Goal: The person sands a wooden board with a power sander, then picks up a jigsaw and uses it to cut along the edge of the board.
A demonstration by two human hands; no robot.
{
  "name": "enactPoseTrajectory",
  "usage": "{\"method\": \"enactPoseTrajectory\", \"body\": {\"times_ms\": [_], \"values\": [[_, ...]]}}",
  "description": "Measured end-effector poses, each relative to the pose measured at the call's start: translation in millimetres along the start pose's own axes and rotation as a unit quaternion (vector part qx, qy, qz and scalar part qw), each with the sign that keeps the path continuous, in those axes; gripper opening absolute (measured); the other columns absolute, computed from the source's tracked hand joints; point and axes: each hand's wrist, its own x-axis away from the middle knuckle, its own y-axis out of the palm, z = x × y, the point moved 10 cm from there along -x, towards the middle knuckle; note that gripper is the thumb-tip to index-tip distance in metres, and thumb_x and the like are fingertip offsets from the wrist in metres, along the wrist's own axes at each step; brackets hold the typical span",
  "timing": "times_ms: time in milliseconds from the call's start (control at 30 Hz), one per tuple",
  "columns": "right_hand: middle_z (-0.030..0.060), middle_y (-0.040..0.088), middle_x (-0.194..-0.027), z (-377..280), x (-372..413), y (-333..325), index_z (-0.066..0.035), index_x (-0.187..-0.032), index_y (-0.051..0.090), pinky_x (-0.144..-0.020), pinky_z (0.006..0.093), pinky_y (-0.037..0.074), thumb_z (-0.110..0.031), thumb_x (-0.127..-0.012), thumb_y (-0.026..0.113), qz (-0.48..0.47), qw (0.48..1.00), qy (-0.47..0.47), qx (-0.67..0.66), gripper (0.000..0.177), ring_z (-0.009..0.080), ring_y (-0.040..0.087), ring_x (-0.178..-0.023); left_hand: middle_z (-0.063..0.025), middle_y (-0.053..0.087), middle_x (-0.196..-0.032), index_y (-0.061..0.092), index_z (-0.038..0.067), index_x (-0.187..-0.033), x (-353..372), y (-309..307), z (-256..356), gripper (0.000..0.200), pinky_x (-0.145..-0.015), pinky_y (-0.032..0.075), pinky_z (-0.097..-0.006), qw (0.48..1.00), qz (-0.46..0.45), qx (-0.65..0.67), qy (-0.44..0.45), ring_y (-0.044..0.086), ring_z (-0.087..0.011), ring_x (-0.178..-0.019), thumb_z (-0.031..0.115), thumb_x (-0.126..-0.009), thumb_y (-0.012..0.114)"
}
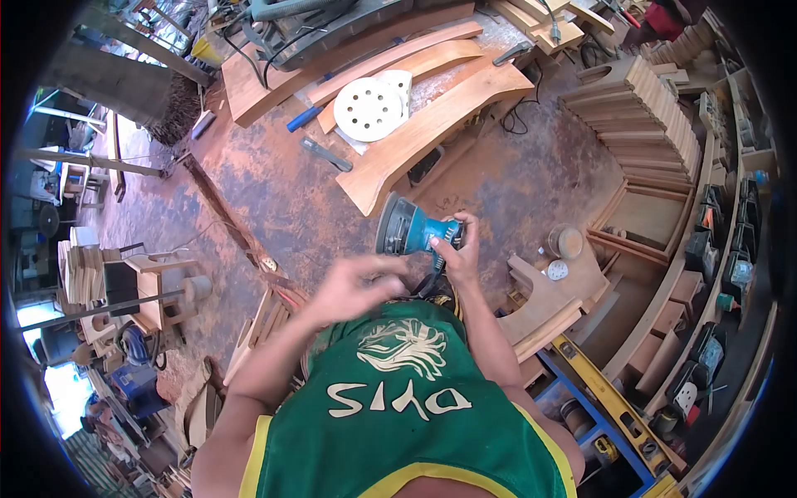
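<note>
A teal and black power sander [415, 232] is held in front of my green shirt, its round pad facing left. My right hand [461, 249] is wrapped round the sander's body. Left of it, my left hand [365, 286] is near the sander's underside, blurred by motion, and its fingers are too smeared to read. Beyond the sander lies a long curved wooden piece [432, 124]. Behind that piece, a white perforated sanding disc [369, 109] rests by more curved wood.
Right of me, wooden parts [556, 290] hold a jar [566, 242] and a small disc [556, 270]. Stacked wooden pieces [647, 116] stand at the upper right. A yellow level [610, 398] lies at lower right. A blue-handled tool [304, 119] and a clamp-like tool [325, 155] lie ahead.
</note>
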Motion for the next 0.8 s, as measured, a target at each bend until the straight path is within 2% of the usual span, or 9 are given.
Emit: {"method": "enactPoseTrajectory", "body": {"times_ms": [33, 100, 167, 300, 433, 467, 600, 667, 800], "values": [[0.0067, 0.058, -0.114, 4, 1, 3, -0.009, -0.135, 0.045, -0.090, 0.0313, 0.052, -0.006, -0.082, 0.082, 0.005, 1.000, 0.000, -0.018, 0.064, 0.0147, 0.060, -0.100, -0.0100, 0.079, -0.113, 0.078, 0.003, -0.116, -1, -41, 5, 0.027, -0.101, 0.054, -0.0376, 0.995, 0.090, 0.044, -0.021, 0.072, -0.0199, -0.109, 0.023, -0.098, 0.076], [0.0077, 0.058, -0.115, 11, 5, 9, -0.009, -0.136, 0.044, -0.084, 0.0323, 0.056, -0.006, -0.082, 0.081, 0.012, 0.999, 0.004, -0.047, 0.065, 0.0163, 0.061, -0.098, -0.0113, 0.077, -0.102, 0.077, 0.004, -0.113, -14, -122, 32, 0.022, -0.092, 0.054, -0.0395, 0.943, 0.290, -0.131, 0.101, 0.071, -0.0241, -0.098, 0.017, -0.096, 0.075], [0.0094, 0.057, -0.117, 9, 12, 17, -0.010, -0.138, 0.044, -0.074, 0.0346, 0.061, -0.006, -0.083, 0.079, 0.016, 0.993, 0.048, -0.108, 0.065, 0.0192, 0.064, -0.095, -0.0128, 0.076, -0.101, 0.076, 0.003, -0.114, -52, -160, 48, 0.028, -0.099, 0.049, -0.0455, 0.880, 0.331, -0.258, 0.221, 0.070, -0.0299, -0.097, 0.025, -0.095, 0.076], [0.0144, 0.058, -0.122, 17, 11, 22, -0.012, -0.140, 0.042, -0.060, 0.0432, 0.068, -0.012, -0.084, 0.074, 0.016, 0.988, 0.069, -0.140, 0.065, 0.0286, 0.071, -0.088, -0.0104, 0.077, -0.090, 0.080, 0.007, -0.099, -113, -149, 18, 0.034, -0.093, 0.043, -0.0467, 0.842, 0.248, -0.443, 0.184, 0.069, -0.0297, -0.090, 0.040, -0.096, 0.069], [0.0164, 0.059, -0.120, 20, 16, 21, -0.013, -0.141, 0.040, -0.060, 0.0442, 0.066, -0.013, -0.084, 0.074, 0.016, 0.991, 0.080, -0.107, 0.066, 0.0308, 0.071, -0.087, -0.0045, 0.078, -0.083, 0.083, 0.015, -0.087, -132, -127, 6, 0.036, -0.088, 0.039, -0.0455, 0.788, 0.204, -0.560, 0.154, 0.067, -0.0249, -0.083, 0.040, -0.099, 0.060], [0.0170, 0.059, -0.120, 20, 15, 22, -0.013, -0.141, 0.040, -0.060, 0.0451, 0.065, -0.013, -0.084, 0.073, 0.016, 0.991, 0.079, -0.105, 0.066, 0.0318, 0.071, -0.086, -0.0071, 0.077, -0.081, 0.082, 0.013, -0.080, -137, -127, 1, 0.046, -0.091, 0.038, -0.0479, 0.798, 0.183, -0.558, 0.135, 0.068, -0.0262, -0.083, 0.039, -0.103, 0.052], [0.0188, 0.059, -0.116, 18, 17, 25, -0.015, -0.142, 0.038, -0.063, 0.0484, 0.062, -0.013, -0.086, 0.070, 0.025, 0.986, 0.101, -0.134, 0.064, 0.0356, 0.070, -0.086, -0.0126, 0.074, -0.073, 0.079, 0.012, -0.073, -142, -127, -3, 0.051, -0.093, 0.040, -0.0493, 0.800, 0.164, -0.558, 0.146, 0.070, -0.0297, -0.080, 0.040, -0.104, 0.049], [0.0163, 0.056, -0.122, 15, 14, 27, -0.014, -0.141, 0.041, -0.061, 0.0474, 0.065, -0.012, -0.084, 0.074, 0.023, 0.982, 0.108, -0.154, 0.065, 0.0326, 0.069, -0.092, -0.0155, 0.071, -0.068, 0.078, 0.012, -0.070, -138, -127, 2, 0.054, -0.094, 0.041, -0.0507, 0.800, 0.184, -0.545, 0.170, 0.071, -0.0316, -0.078, 0.040, -0.104, 0.048], [0.0149, 0.055, -0.124, 15, 20, 25, -0.014, -0.140, 0.043, -0.062, 0.0445, 0.066, -0.011, -0.083, 0.076, 0.019, 0.985, 0.102, -0.134, 0.066, 0.0303, 0.068, -0.094, -0.0157, 0.068, -0.063, 0.076, 0.012, -0.065, -143, -129, -5, 0.055, -0.089, 0.044, -0.0495, 0.826, 0.146, -0.535, 0.097, 0.070, -0.0324, -0.072, 0.041, -0.104, 0.049]]}}
